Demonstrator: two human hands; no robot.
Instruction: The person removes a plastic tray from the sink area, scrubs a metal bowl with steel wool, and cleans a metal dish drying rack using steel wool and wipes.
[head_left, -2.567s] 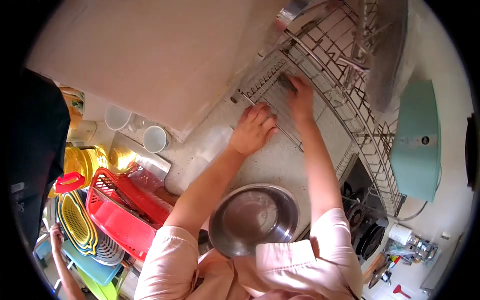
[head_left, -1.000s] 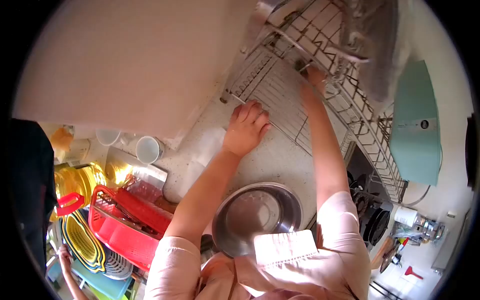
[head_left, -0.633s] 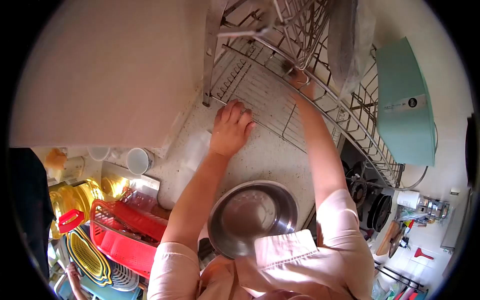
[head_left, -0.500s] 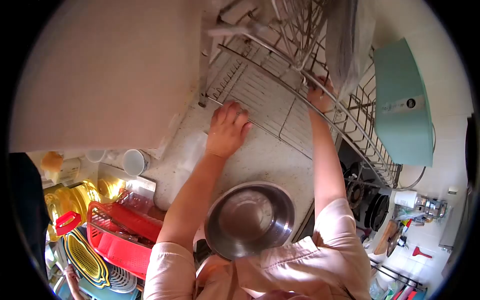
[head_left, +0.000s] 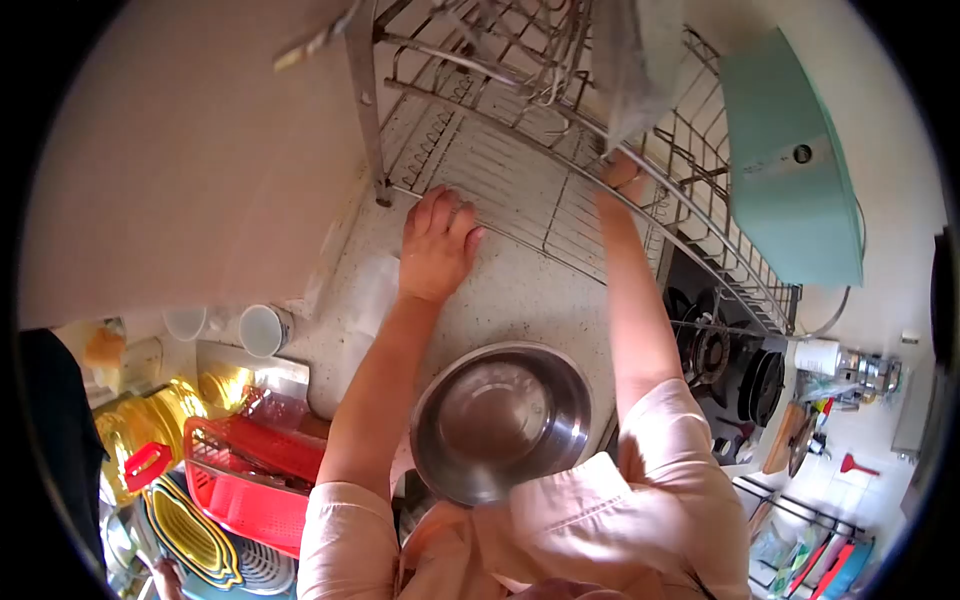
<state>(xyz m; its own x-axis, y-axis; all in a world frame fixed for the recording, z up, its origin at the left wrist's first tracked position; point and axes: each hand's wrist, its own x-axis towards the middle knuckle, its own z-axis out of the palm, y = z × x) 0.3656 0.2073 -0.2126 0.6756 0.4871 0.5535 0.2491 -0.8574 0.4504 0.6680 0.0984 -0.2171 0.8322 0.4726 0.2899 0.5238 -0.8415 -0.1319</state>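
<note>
A steel wire dish rack stands on the speckled counter. My left hand lies flat on the counter, its fingertips on the front wire of the rack's lower shelf. My right hand reaches up to the rack's curved front rail, under a grey item hanging in the upper tier; whether its fingers grip the rail or that item is hidden. A steel bowl sits on the counter close to my body, between my arms.
A pale cabinet panel fills the left. A mint-green appliance and a gas hob lie to the right. Two white cups, a red basket, a yellow oil bottle and yellow strainers are at lower left.
The view has tilted up, so the rack now sits lower and larger. My right hand moved from the lower shelf up to the front rail. My left hand stayed at the shelf edge.
</note>
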